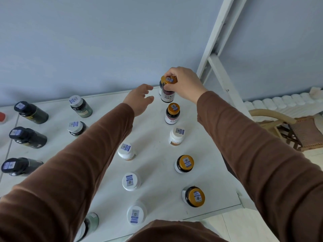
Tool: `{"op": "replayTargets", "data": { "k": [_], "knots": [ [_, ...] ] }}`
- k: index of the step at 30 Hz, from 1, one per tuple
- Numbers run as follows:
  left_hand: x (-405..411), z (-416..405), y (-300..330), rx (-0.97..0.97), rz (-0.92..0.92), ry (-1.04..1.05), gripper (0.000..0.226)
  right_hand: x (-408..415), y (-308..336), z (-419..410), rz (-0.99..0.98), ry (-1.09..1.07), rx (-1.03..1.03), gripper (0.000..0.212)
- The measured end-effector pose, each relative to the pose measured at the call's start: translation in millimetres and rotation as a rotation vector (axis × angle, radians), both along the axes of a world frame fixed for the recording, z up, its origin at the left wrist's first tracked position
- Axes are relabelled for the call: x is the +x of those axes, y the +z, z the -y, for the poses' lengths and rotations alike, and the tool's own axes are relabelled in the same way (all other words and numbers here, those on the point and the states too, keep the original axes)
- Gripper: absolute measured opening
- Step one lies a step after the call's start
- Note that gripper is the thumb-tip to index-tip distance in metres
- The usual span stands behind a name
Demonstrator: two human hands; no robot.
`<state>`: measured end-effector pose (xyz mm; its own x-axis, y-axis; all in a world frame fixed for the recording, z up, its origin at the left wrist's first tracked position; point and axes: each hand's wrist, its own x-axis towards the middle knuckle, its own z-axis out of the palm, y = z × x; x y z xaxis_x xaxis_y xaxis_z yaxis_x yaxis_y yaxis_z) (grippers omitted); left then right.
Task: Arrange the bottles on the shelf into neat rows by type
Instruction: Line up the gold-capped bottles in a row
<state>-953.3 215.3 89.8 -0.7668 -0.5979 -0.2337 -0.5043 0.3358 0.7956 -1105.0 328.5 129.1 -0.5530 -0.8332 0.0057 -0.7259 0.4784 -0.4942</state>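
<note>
My right hand (183, 82) grips the gold cap of a dark bottle (167, 91) at the far end of the white shelf (153, 142), lifted just above it; another bottle is partly hidden behind. My left hand (139, 98) hovers beside it, fingers relaxed, holding nothing. Down the right side stand gold-capped bottles (172, 113), (185, 164), (194, 196) with one white bottle (176, 136) between them. White bottles (126, 151), (131, 181), (136, 214) run down the middle. Silver-capped dark bottles (80, 106), (76, 128) and black bottles (30, 112), (27, 137), (17, 165) stand at left.
A white metal frame post (215, 49) rises at the shelf's far right corner against a blue wall. A wooden chair (286, 130) and white radiator (283, 103) lie to the right. A red object (2, 117) shows at the left edge. A greenish bottle (90, 224) sits under my left sleeve.
</note>
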Motion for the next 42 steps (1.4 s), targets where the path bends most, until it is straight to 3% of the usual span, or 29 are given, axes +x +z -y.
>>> {"op": "replayTargets", "data": {
  "k": [5,17,21,23,25,29,34,37,39,42],
  "knots": [
    [7.0,5.6,-0.6,-0.09,0.016,-0.031,0.03,1.8,-15.6,2.4,-0.027,0.002,0.046,0.037],
    [16.2,28.6,13.1,-0.027,-0.034,0.008,0.027,-3.0,-37.5,6.4,-0.028,0.039,0.166,0.044],
    [14.1,27.7,9.1,-0.023,-0.029,0.001,0.025,-14.1,-26.0,7.3,0.169,-0.097,-0.041,0.036],
    [12.5,27.6,7.3,-0.038,-0.014,-0.007,0.025,-23.2,-20.0,11.5,0.109,-0.183,-0.13,0.026],
    [9.8,28.1,6.0,-0.048,0.003,-0.009,0.025,-30.8,-17.1,19.3,0.044,-0.171,-0.091,0.027],
    [1.4,28.6,6.0,-0.042,0.021,-0.009,0.025,-35.6,-18.8,38.0,0.039,-0.041,0.145,0.05],
    [-4.8,29.4,5.7,-0.046,0.042,-0.001,0.027,-32.8,-24.2,49.0,-0.025,-0.051,0.197,0.038],
    [-5.5,31.5,4.2,-0.033,0.041,-0.003,0.027,-31.9,-23.8,50.6,-0.035,-0.075,0.125,0.031],
    [-5.3,33.6,5.5,0.013,0.008,0.028,0.029,-32.6,-17.3,51.0,0.054,-0.122,-0.008,0.028],
    [-6.0,36.9,11.1,0.162,-0.08,0.155,0.032,-34.6,-2.6,53.9,0.358,-0.166,-0.174,0.027]
  ]
}}
